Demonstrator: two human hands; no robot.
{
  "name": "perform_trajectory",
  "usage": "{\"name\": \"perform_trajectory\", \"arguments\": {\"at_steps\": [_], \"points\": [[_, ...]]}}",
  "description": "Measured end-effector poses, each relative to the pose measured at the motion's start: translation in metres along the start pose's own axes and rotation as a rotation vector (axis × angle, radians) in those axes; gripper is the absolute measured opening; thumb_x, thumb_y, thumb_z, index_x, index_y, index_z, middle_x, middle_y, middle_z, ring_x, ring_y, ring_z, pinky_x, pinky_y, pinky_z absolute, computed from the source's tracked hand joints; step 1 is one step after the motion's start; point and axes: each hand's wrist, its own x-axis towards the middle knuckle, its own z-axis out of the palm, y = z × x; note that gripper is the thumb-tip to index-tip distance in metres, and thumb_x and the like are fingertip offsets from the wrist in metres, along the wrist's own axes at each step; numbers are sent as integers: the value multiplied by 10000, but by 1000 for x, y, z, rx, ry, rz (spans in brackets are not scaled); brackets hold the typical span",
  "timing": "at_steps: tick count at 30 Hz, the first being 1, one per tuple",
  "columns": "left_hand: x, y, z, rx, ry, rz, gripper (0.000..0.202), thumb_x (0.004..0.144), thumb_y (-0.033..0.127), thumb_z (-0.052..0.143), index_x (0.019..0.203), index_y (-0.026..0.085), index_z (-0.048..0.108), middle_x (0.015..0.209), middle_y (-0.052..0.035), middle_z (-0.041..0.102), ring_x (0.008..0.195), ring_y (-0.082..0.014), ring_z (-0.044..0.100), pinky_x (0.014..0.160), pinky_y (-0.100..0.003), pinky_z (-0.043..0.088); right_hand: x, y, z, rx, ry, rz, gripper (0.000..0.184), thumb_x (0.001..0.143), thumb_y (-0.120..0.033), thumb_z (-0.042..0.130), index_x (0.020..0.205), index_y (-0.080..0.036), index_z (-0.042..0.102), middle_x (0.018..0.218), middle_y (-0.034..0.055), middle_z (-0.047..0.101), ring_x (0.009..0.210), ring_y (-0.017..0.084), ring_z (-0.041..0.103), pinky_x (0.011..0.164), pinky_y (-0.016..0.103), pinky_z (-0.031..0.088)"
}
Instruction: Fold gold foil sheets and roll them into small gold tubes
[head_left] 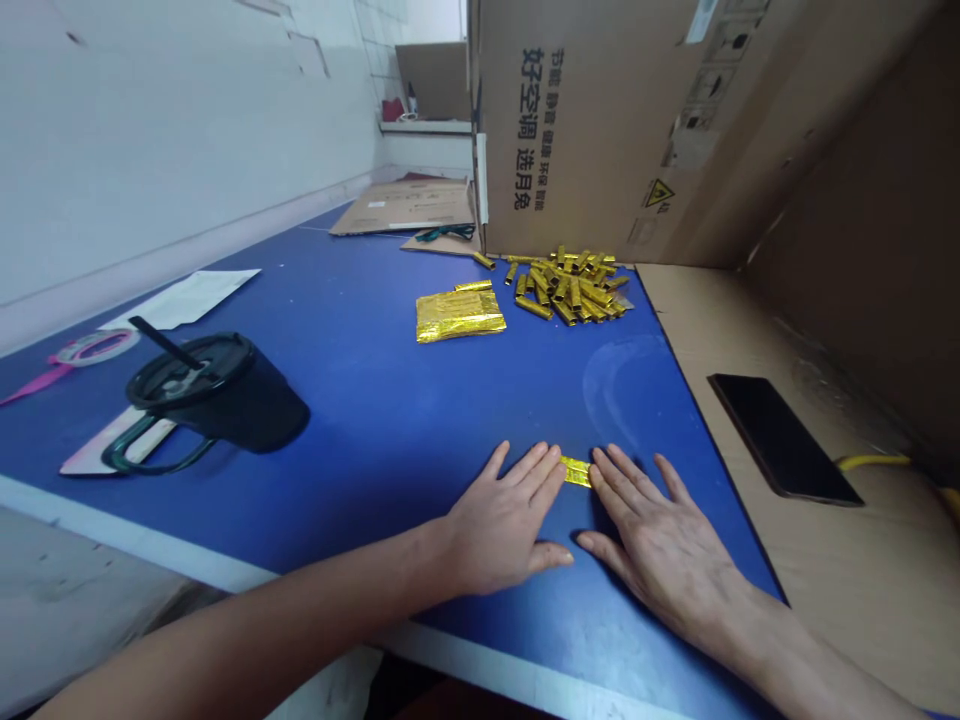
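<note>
L hand [502, 520], R hand [664, 545]: fingers [541, 472] spread, tips on gold foil strip [576, 471]

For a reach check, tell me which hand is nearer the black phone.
Right. The right hand sits left of the phone, across the table edge; the left hand lies farther left.

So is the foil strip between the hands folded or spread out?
Folded: the foil strip is a narrow band lying between the left hand and right hand, like the pieces in the pile.
</note>
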Motion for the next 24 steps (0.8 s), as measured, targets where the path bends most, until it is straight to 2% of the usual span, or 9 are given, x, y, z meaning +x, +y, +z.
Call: {"name": "perform_trajectory", "arguments": {"at_steps": [3, 6, 11, 19, 24], "points": [[3, -15, -4, -60, -33, 81, 752, 799, 623, 258, 1340, 108, 169, 1404, -123, 185, 1298, -226, 109, 1013, -479, 89, 1, -6, -2, 30, -38, -63, 662, 809, -529, 378, 1292, -78, 347, 1325, 174, 360, 1227, 292, 306, 938, 551, 280], [6, -27, -7, -99, -62, 140, 755, 798, 623, 268, 1347, 119, 146, 1406, -111, 186, 1299, -216, 111, 1020, -461, 79, -1, -8, 1, 72, -77, -117, 691, 820, -536, 345, 1338, -88, 247, 1350, 159, 316, 1244, 276, 274, 948, 536, 287], [5, -32, -7, -108, -67, 142, 738, 804, 617, 260, 1345, 124, 161, 1408, -121, 170, 1300, -212, 107, 1024, -445, 72, -6, -7, 6, 70, -63, -111, 669, 828, -515, 354, 1336, -91, 252, 1358, 149, 300, 1247, 270, 266, 953, 520, 291], [5, -27, -6, -65, -50, 116, 760, 798, 631, 252, 1334, 96, 194, 1400, -131, 195, 1293, -222, 139, 1020, -435, 100, -9, -16, 7, 34, -23, -77, 575, 846, -466, 360, 1276, -85, 371, 1325, 144, 361, 1216, 276, 331, 953, 553, 253], [0, -10, -5, 4, -1, 23, 739, 796, 622, 290, 1308, 90, 261, 1369, -140, 278, 1252, -255, 241, 972, -440, 196, -2, 1, 2, 126, -123, -56, 521, 870, -458, 312, 1299, -164, 337, 1314, 70, 398, 1222, 263, 322, 956, 584, 227]]}}
